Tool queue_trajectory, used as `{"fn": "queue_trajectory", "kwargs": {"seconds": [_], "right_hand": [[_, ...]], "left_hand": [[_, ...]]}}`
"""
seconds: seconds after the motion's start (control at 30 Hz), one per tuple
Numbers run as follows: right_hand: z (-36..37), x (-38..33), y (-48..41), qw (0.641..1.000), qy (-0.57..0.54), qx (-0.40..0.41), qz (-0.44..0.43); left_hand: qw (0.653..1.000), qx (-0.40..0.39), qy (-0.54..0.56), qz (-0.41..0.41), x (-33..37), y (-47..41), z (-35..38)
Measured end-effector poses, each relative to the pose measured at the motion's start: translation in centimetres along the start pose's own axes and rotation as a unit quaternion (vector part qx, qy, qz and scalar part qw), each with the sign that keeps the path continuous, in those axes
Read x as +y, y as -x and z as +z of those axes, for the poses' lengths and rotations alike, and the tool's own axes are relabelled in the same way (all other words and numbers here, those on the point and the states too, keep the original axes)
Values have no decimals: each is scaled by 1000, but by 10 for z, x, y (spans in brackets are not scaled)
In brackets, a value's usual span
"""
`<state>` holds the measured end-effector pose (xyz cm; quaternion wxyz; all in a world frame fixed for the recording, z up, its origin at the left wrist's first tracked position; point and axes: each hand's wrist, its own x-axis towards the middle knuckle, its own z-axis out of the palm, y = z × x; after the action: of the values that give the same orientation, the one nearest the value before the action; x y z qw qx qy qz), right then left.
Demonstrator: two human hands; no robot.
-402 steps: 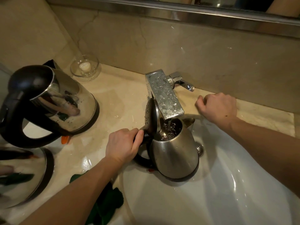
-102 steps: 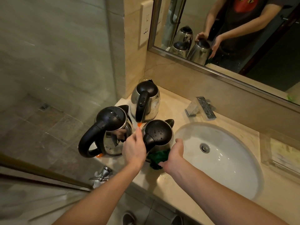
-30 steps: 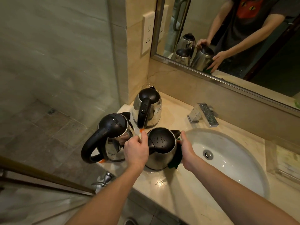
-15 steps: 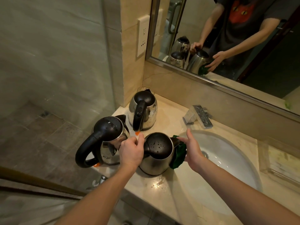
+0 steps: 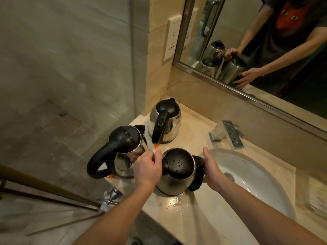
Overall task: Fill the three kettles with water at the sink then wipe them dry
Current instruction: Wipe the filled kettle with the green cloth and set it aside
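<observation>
Black-lidded steel kettle, lower centre, seems water-heavy, slick: left hand grips its handle; flat right hand presses green cloth.

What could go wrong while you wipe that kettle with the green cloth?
1. There is spilled water on the counter beside the near kettle. The right hand pressing the green cloth against it might make it slide, though the left hand holds it.
2. The left kettle stands right at the counter's edge, close to the left hand. A bump might tip it onto the floor.
</observation>
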<state>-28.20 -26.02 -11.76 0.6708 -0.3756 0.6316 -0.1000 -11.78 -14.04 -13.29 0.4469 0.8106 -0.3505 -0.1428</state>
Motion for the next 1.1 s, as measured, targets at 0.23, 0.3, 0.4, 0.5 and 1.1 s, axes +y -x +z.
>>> {"fn": "queue_trajectory", "kwargs": {"seconds": [0.23, 0.3, 0.4, 0.5, 1.1], "right_hand": [[-11, -31, 2, 994, 65, -41, -75], [-9, -40, 1, 991, 82, -55, -89], [-6, -43, -3, 987, 106, -53, -105], [-3, -35, -6, 984, 137, -51, -104], [-31, -28, 1, 989, 75, -67, -112]], "left_hand": [[996, 56, -5, -66, 13, 8, 2], [989, 70, 20, -129, 20, 13, 4], [983, 104, 32, -149, 23, 14, 8], [985, 115, 37, -122, 18, 13, 10], [995, 43, 46, -78, 12, 2, 11]]}}
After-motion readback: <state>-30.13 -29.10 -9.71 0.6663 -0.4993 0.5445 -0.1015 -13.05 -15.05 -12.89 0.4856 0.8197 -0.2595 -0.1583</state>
